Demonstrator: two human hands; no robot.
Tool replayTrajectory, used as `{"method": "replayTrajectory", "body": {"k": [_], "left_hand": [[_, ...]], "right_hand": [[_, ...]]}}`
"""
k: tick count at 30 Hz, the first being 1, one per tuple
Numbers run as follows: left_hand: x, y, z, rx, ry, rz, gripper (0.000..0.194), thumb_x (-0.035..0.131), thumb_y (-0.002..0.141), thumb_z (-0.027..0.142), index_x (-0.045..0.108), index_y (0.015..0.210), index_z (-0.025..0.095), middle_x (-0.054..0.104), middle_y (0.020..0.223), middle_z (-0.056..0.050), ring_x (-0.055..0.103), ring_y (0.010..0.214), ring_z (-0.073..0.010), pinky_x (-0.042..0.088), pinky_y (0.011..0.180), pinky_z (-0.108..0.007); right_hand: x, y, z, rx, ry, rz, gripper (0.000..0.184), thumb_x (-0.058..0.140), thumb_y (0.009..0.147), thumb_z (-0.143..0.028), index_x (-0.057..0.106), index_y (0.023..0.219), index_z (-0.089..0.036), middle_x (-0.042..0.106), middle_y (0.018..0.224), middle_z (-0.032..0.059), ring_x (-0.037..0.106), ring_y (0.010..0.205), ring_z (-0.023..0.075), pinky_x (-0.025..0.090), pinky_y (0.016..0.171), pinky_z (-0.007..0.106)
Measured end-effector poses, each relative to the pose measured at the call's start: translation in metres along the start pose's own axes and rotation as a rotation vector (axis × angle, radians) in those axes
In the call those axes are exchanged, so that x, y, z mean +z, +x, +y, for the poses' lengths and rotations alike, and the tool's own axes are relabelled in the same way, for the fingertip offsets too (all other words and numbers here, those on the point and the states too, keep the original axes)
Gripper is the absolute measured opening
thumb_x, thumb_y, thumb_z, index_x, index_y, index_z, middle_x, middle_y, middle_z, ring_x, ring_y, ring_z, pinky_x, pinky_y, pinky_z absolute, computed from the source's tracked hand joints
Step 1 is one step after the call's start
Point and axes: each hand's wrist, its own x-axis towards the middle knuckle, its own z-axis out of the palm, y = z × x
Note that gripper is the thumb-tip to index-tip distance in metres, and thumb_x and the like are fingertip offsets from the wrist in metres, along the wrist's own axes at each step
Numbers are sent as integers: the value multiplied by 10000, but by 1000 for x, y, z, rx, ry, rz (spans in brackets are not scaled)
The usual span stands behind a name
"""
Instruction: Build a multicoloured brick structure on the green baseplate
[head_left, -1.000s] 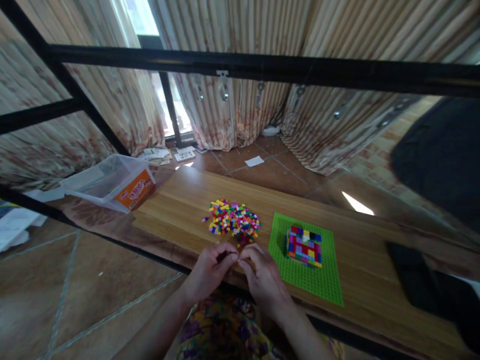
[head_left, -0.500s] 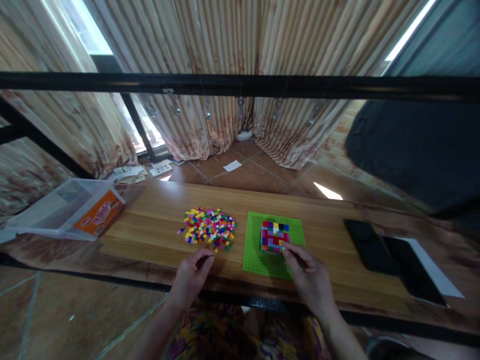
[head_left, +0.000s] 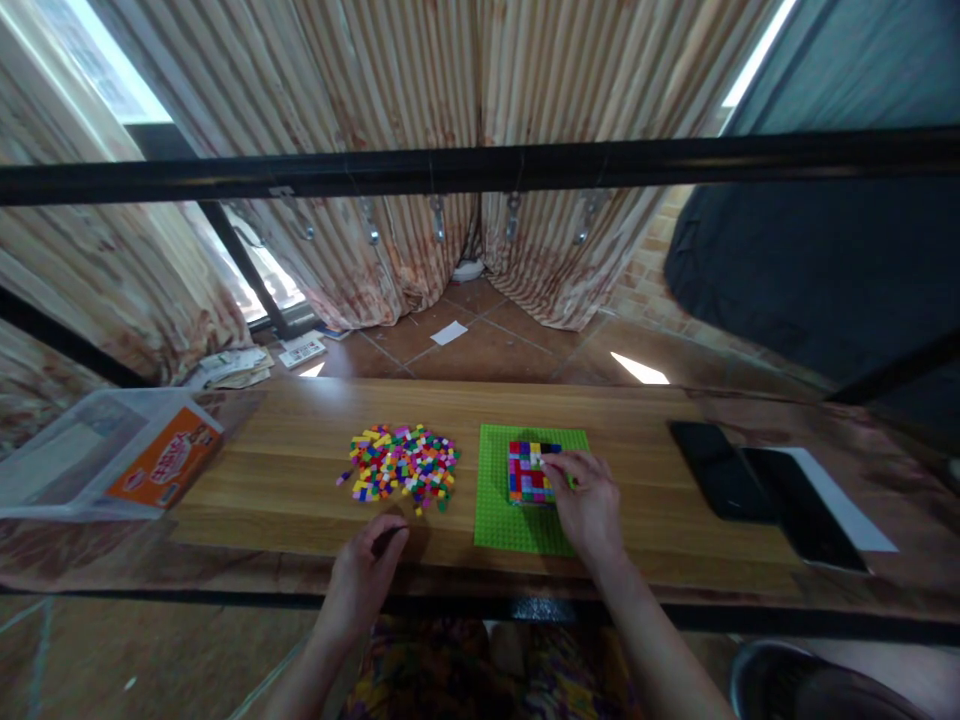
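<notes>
A pile of small bricks in many colours lies on the wooden table. To its right a green baseplate carries a many-coloured brick block. My right hand rests on the plate with its fingertips pinched at the block's top right edge; what they hold is too small to make out. My left hand lies near the table's front edge below the pile, fingers curled and closed, with nothing visible in them.
A clear plastic box with an orange label stands at the table's left end. Two black phones and a white sheet lie at the right. A black bar crosses overhead. Curtains hang behind.
My hands were together in front of the pile; the right hand has moved right to the brick block on the baseplate. The left hand stayed near the front edge. The view turned.
</notes>
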Motion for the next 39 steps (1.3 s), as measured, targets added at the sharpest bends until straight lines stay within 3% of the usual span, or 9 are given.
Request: {"method": "replayTrajectory", "body": {"k": [12,24,32,39], "left_hand": [[1,2,-3,-42,7,2,272,525,817,439,668,857,211,714,822,-13,662,769,-180,506,711,-264],[0,2,3,-62,8,3,279,519,817,446,665,859,212,709,775,-11,651,703,-177,507,669,-265],[2,2,-2,-79,-24,-29,284,522,819,450,661,877,210,707,828,-15,650,705,-169,503,632,-249],[4,2,-3,-95,-21,-30,279,525,822,452,658,883,213,702,798,-5,650,683,-163,498,616,-243]], "right_hand": [[3,3,6,68,118,-64,238,582,842,-411,765,836,-259,732,885,61,608,860,227,464,801,382],[-1,3,4,43,58,-49,226,558,850,-365,736,825,-228,729,864,58,613,833,217,475,787,373],[2,-3,8,-152,-7,-54,274,469,886,-227,739,934,-213,699,925,73,593,871,211,486,807,376],[6,-7,9,-183,-40,-67,325,433,877,-169,745,954,-222,679,943,75,579,894,216,498,829,387]]}}
